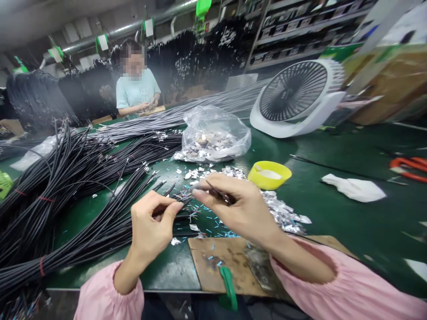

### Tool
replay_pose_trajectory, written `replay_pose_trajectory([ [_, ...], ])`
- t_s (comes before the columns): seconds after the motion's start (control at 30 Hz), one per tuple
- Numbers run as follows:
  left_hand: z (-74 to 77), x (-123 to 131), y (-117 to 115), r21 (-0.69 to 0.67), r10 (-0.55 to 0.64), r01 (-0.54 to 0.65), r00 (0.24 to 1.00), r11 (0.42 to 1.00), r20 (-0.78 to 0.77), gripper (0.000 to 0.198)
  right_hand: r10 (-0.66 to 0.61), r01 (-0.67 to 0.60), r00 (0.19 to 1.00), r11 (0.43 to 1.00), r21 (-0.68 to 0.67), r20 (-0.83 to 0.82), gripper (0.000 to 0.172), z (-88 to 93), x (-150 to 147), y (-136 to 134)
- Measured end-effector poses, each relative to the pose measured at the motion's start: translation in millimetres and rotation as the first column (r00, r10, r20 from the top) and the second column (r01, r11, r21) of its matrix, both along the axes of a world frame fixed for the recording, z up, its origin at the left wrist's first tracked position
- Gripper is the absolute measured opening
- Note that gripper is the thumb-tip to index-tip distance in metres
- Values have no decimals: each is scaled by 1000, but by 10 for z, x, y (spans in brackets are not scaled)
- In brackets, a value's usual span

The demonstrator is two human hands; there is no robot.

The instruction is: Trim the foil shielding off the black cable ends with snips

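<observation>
My left hand (152, 220) is closed, thumb and forefinger pinching a black cable near its end. Close by on the right, my right hand (242, 206) is closed around a slim dark pointed tool (216, 190), which looks like tweezers, partly hidden by the fingers. Its thumb and fingertips are near the colored wire ends (183, 194); contact cannot be made out. Below and left of my left hand runs a bundle of black cables (96, 229) with stripped ends. Blue tube bits (230, 233) and silvery foil scraps (283, 212) lie under and beside my right hand.
A clear plastic bag (216, 120) of scraps stands behind my hands, beside a yellow bowl (282, 174). A white fan (283, 126), crumpled tissue (356, 189) and orange-handled tool (415, 164) are rightward. A worn board (207, 258) lies in front. Across the table sits a person (138, 91).
</observation>
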State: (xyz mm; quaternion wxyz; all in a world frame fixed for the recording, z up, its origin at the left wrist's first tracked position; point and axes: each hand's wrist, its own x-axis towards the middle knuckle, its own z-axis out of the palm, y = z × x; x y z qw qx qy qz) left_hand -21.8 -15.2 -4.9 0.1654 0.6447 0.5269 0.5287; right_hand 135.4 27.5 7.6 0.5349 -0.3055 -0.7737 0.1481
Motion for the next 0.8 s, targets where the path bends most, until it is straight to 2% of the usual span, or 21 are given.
replay_pose_trajectory([
  [0.1,-18,29,-16,55,32,-30,999,998,-29,15,33,-33,999,997,66,-1,8,-12,-2,-37],
  [0.2,-24,36,-19,41,37,-35,998,999,-54,16,30,-33,999,985,171,20,13,-44,22,-62],
  [0.3,-30,32,-19,51,58,-56,997,997,-52,16,78,-85,996,981,175,50,12,-63,35,-80],
  [0.4,-41,37,-27,133,94,-82,992,988,-84,15,13,-12,1000,992,126,-5,9,-57,24,-85],
  [0.47,-52,47,-34,196,113,-87,986,977,-125,13,-68,72,997,988,135,-34,8,-50,15,-85],
  [0.53,-60,56,-38,235,125,-87,980,968,-153,12,-95,99,995,981,164,-29,9,-50,12,-84],
  [0.73,-56,57,-25,226,188,-145,965,963,-182,18,-9,-22,995,951,310,98,18,-84,39,-106],
  [0.8,-55,56,-22,220,202,-160,962,962,-185,19,41,-75,993,945,319,114,17,-88,40,-118],
])
